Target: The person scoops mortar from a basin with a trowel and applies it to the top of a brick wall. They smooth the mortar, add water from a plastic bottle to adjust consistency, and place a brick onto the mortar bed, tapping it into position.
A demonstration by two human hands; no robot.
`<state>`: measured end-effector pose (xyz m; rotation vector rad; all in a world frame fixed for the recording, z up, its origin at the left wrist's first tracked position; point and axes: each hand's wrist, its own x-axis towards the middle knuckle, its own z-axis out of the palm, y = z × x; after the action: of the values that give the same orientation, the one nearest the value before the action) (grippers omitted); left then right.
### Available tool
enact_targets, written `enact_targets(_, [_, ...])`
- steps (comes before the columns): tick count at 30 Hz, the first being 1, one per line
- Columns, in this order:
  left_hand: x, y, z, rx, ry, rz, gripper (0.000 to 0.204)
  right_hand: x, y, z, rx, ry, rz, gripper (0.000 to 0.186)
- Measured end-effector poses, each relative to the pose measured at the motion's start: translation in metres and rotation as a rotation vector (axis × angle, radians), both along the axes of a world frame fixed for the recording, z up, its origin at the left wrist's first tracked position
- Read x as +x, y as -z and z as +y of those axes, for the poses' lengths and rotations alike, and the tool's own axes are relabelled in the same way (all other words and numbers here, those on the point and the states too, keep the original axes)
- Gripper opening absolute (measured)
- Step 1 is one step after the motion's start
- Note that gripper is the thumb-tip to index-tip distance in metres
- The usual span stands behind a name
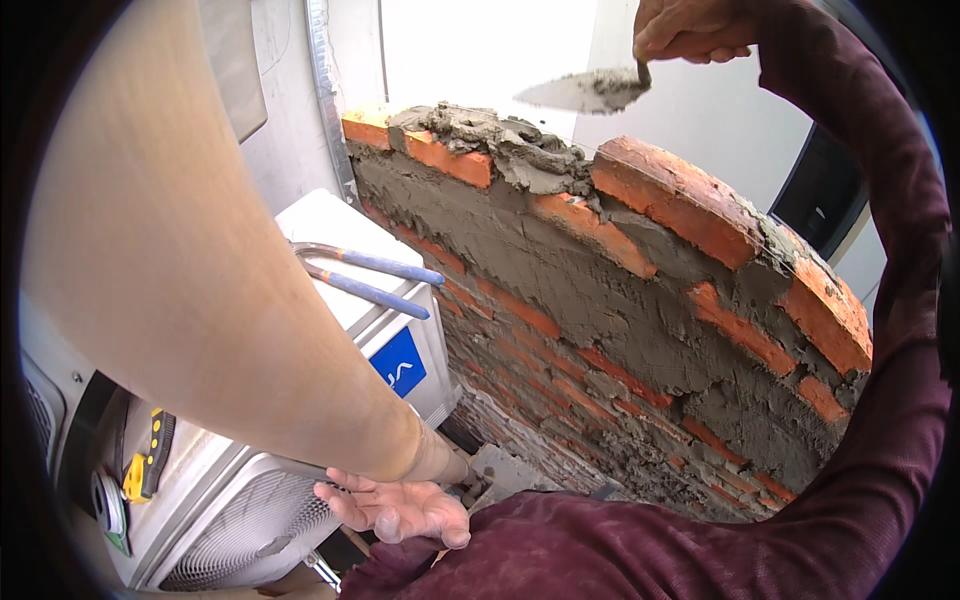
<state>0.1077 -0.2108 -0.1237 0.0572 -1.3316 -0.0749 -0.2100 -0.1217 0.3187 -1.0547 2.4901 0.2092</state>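
At the top right, my right hand (690, 32) is closed on a trowel (590, 92) with grey mortar on its blade. The trowel hangs above a brick wall (600, 290), its tip pointing left. Wet mortar (500, 140) is heaped along the wall's top, left of a row of orange bricks (680, 195). Low in the middle, what looks like my left hand (400, 508) is palm up with its fingers apart, holding nothing. Close above it crosses a bare forearm (250, 290), seemingly another person's; its hand (455, 468) is mostly hidden.
A white outdoor fan unit (325, 215) stands left of the wall, with a bent metal tool with blue handles (365, 275) on top. Another unit with a round fan grille (255, 525) is nearer. A yellow-and-black tool (150, 455) lies on it, beside a round roll (108, 505).
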Motion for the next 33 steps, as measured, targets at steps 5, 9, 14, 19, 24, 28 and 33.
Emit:
enact_targets(5, [0.000,0.003,0.003,0.009,0.030,-0.021,0.070,0.090,0.016,0.046,-0.214,-0.236,0.483,0.028])
enact_targets(9, [0.008,0.003,-0.003,-0.019,0.011,-0.015,0.070,0.086,0.095,0.016,-0.136,-0.999,0.866,0.028])
enact_targets(14, [0.005,0.001,-0.003,-0.026,0.009,-0.018,0.065,0.140,0.160,-0.046,0.117,-0.507,0.816,0.026])
enact_targets(19, [0.004,0.002,0.008,0.033,0.085,0.000,0.065,0.103,0.176,-0.043,0.141,-0.558,0.853,0.025])
enact_targets(24, [0.008,0.008,0.012,0.118,0.140,-0.022,0.070,0.116,0.193,-0.002,0.182,-0.437,0.802,0.027])
enact_targets(28, [0.011,0.006,0.008,0.096,0.137,-0.041,0.069,0.122,0.199,0.034,0.168,-0.413,0.767,0.028])
enact_targets(33, [0.002,0.005,0.008,0.030,0.098,-0.004,0.062,0.148,0.163,0.067,0.234,-0.382,0.935,0.021])
